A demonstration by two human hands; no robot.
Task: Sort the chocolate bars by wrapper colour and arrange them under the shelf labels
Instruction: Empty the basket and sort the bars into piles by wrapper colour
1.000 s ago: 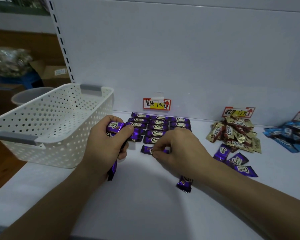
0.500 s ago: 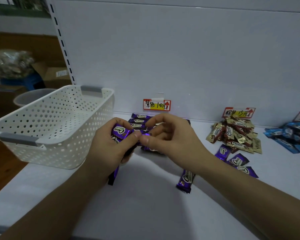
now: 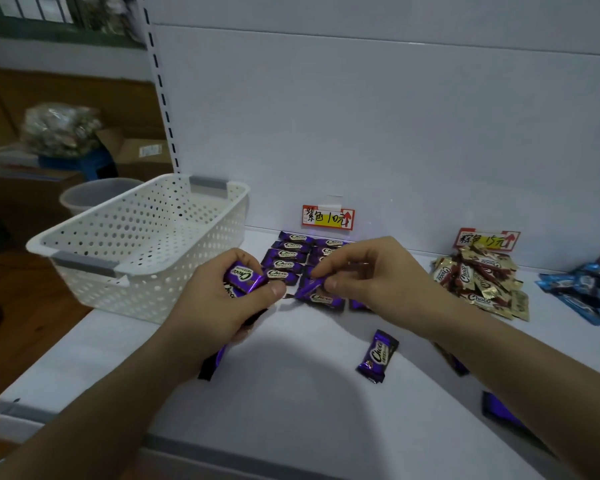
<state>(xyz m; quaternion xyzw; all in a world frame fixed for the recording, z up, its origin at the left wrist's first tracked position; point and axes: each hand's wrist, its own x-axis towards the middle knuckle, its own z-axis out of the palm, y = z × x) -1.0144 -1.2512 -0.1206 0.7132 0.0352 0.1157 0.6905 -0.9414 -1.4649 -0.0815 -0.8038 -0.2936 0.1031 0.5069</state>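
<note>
My left hand [image 3: 222, 303] grips a bundle of purple chocolate bars [image 3: 242, 275], one end sticking out below the palm. My right hand [image 3: 371, 275] pinches a single purple bar [image 3: 307, 287] by its end, just right of the left thumb. Behind both hands, rows of purple bars [image 3: 286, 254] lie flat under the purple shelf label [image 3: 328, 218]. A loose purple bar [image 3: 377, 355] lies on the shelf nearer me. Gold bars [image 3: 478, 278] are heaped under a second label [image 3: 487, 239]. Blue bars [image 3: 589, 289] lie at the far right.
A white perforated basket [image 3: 146, 237] stands on the shelf's left end, close to my left hand. The white shelf surface [image 3: 291, 403] runs to a grey front edge. More purple bars [image 3: 499, 410] lie partly hidden under my right forearm. Boxes and a bucket sit off to the left.
My right hand pulled one purple bar out of the bundle in my left hand and drew it slightly right. Before that it was pressing a bar down in the rows.
</note>
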